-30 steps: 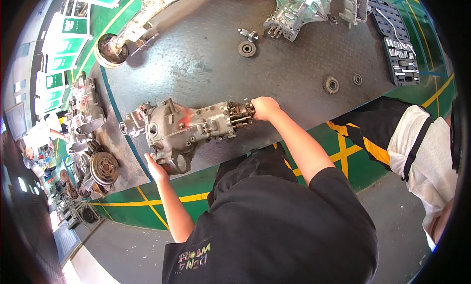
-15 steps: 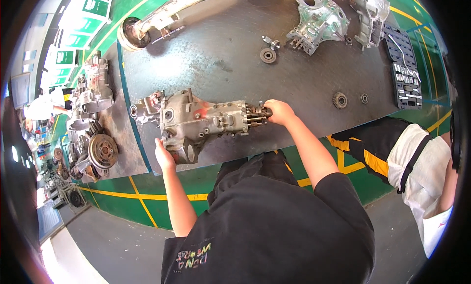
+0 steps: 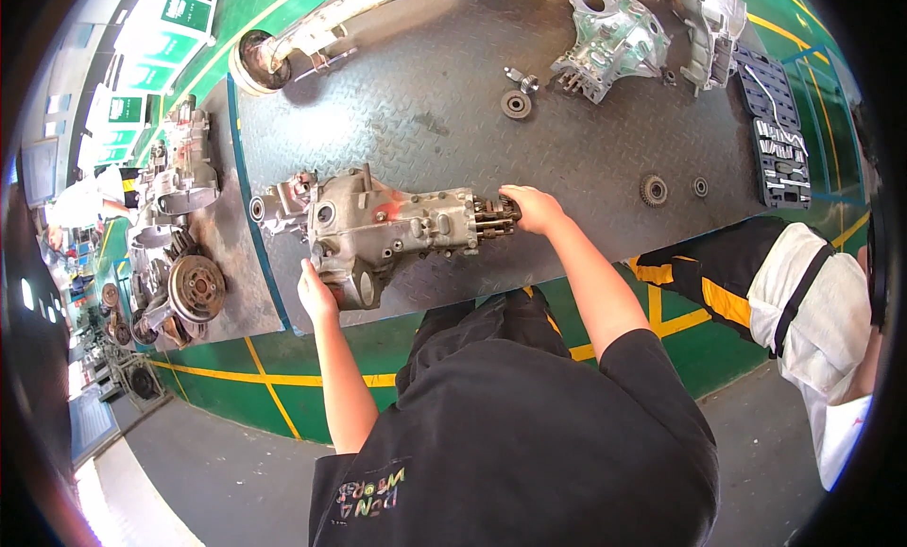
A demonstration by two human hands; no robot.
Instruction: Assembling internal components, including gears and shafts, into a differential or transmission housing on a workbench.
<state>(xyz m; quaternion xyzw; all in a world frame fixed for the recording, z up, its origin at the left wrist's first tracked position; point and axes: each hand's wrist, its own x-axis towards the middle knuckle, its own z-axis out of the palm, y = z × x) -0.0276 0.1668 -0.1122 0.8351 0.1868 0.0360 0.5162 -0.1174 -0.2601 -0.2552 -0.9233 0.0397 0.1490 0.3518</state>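
Observation:
A grey metal gearbox (image 3: 416, 228) with reddish stains lies lengthwise near the front edge of the dark table. At its right end, a cluster of shafts and gears (image 3: 491, 218) sticks out of the casing. My right hand (image 3: 535, 211) is closed around the end of that cluster, with some fingertips out of sight behind it. Against the casing's near left corner, my left hand (image 3: 319, 292) holds the flared housing, its other fingers partly hidden. Left of the casing, a smaller metal part (image 3: 283, 202) adjoins the gearbox.
The tread-plate table (image 3: 586, 160) bears loose gears (image 3: 654, 191) at right and a gear ring (image 3: 516, 104) farther back. Beyond are another gearbox casing (image 3: 612, 42), a long axle (image 3: 368, 13) and an open socket set (image 3: 782, 160). More parts (image 3: 196, 287) fill the left table. Someone stands at right.
The gearbox sits slightly higher in the picture and is turned a little. Both hands keep hold of it, and the right hand has shifted slightly.

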